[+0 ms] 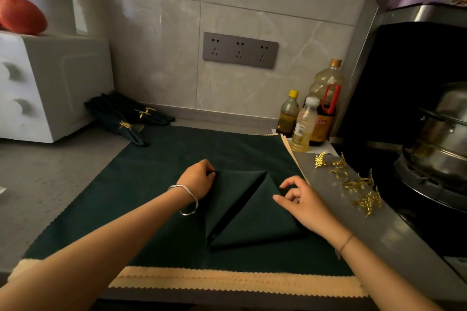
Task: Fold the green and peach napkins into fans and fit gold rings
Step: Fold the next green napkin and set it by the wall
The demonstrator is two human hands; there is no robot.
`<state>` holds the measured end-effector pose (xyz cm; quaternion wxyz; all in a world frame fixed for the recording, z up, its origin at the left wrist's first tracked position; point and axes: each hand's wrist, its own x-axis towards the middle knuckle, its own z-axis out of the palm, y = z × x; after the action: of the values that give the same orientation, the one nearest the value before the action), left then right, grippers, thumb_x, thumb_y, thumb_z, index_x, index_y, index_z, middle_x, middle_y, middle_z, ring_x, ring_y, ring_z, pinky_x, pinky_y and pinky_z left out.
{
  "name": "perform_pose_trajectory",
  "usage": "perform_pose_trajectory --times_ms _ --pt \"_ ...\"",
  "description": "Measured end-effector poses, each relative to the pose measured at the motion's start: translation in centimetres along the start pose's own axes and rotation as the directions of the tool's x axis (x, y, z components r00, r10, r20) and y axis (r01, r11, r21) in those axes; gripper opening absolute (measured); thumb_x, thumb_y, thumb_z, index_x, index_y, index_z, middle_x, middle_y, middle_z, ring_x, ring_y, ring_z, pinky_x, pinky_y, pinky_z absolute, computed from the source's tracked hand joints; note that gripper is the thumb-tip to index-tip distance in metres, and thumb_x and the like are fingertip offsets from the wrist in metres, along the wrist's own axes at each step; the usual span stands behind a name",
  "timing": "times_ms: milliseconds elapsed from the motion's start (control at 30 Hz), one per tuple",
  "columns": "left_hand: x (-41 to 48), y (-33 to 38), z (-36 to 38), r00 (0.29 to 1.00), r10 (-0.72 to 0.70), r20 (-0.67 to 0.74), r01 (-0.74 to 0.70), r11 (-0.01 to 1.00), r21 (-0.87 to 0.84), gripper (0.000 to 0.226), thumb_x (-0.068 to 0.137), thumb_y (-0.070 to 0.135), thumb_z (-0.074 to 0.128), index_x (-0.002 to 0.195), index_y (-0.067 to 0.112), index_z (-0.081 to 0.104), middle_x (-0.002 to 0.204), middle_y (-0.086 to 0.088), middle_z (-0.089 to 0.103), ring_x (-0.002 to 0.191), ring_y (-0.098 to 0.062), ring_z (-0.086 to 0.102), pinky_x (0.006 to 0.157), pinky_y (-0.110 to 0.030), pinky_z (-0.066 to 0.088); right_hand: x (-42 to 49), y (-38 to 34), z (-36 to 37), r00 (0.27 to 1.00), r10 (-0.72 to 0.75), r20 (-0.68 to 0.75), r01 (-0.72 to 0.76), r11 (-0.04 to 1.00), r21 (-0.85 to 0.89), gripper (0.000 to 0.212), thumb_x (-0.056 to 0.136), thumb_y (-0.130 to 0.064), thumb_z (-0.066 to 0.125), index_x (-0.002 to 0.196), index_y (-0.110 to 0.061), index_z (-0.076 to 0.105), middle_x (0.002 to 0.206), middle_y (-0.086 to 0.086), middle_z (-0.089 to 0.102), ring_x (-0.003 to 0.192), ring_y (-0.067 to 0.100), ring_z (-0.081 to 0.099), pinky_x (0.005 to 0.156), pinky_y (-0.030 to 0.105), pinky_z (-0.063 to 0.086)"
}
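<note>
Green napkin (260, 217): judged soft, light, limp; best taken at corners. Far-left corner is pinched by left hand (198, 180); right hand (303, 203) is held loosely apart, nothing gripped.

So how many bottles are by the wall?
3, back right on the counter: a big red-handled bottle, a small yellow-capped bottle to its left, a white-capped bottle in front. Others could hide behind.

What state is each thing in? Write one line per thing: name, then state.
green napkin: folded into triangles, lying flat
left hand: pinches the napkin's top-left corner
right hand: fingers loosely curled, holding nothing
finished napkins: folded, ringed, laid aside
gold rings: loose on the counter, unfitted
bottles: upright, capped
wall sockets: nothing plugged in
</note>
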<state>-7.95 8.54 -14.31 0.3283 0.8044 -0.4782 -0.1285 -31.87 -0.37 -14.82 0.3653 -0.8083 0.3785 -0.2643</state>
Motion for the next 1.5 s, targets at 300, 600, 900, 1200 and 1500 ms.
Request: perform_pose_trajectory --times_ms 300,600,900,1200,1500 --pt "-5.0 1.5 1.7 1.000 -0.015 0.008 0.013 0.973 0.229 0.068 0.100 0.044 0.030 0.151 0.009 0.002 0.159 -0.009 0.003 0.146 -0.026 0.003 0.118 -0.037 0.005 2.8 -0.3 2.9 0.985 0.017 -0.169 -0.012 0.999 0.031 0.018 0.087 -0.010 0.063 0.096 -0.017 0.049 0.067 0.001 0.054 0.061 0.013 0.051 0.060 0.022 0.041" --pt "-9.1 3.0 3.0 0.960 -0.031 0.277 -0.094 0.900 0.426 0.072 0.100 0.051 0.017 0.150 0.008 -0.011 0.157 -0.011 -0.017 0.145 -0.025 -0.016 0.118 -0.036 -0.008 2.4 -0.2 3.7 0.959 -0.009 -0.284 -0.009 0.998 -0.062 0.015 0.090 -0.008 0.056 0.092 -0.021 0.049 0.065 -0.002 0.049 0.064 0.014 0.052 0.070 0.033 0.046" --pt "-9.6 2.9 3.4 0.975 -0.005 0.221 -0.114 0.848 0.519 0.062 0.103 0.040 0.012 0.150 0.006 -0.007 0.158 -0.013 -0.013 0.146 -0.027 -0.011 0.118 -0.037 -0.005 1.0 -1.2 3.0 0.910 -0.413 -0.016 0.388 0.866 -0.314 0.025 0.097 -0.020 0.047 0.116 -0.025 0.062 0.122 -0.012 0.055 0.118 0.003 0.047 0.106 0.026 0.033" --pt "-9.6 2.5 3.7 0.979 0.046 0.200 -0.139 0.869 0.475 0.055 0.103 0.038 0.011 0.150 0.024 -0.012 0.158 -0.006 -0.015 0.145 -0.026 -0.015 0.116 -0.038 -0.009 1.8 -1.2 3.3 0.826 -0.152 0.543 0.462 0.735 -0.497 0.047 0.103 -0.038 0.017 0.149 -0.036 0.006 0.153 -0.025 0.000 0.137 -0.010 -0.009 0.113 0.023 -0.011" --pt "-9.8 2.0 3.4 0.958 0.142 0.248 -0.243 0.864 0.441 0.049 0.102 0.045 0.011 0.148 0.042 -0.004 0.159 0.009 -0.006 0.146 -0.020 -0.014 0.116 -0.039 -0.013 5.9 0.4 2.8 0.881 -0.059 0.470 0.332 0.785 -0.524 0.049 0.103 -0.039 0.013 0.150 -0.029 0.004 0.157 -0.015 -0.002 0.142 -0.001 -0.008 0.116 0.028 -0.009"
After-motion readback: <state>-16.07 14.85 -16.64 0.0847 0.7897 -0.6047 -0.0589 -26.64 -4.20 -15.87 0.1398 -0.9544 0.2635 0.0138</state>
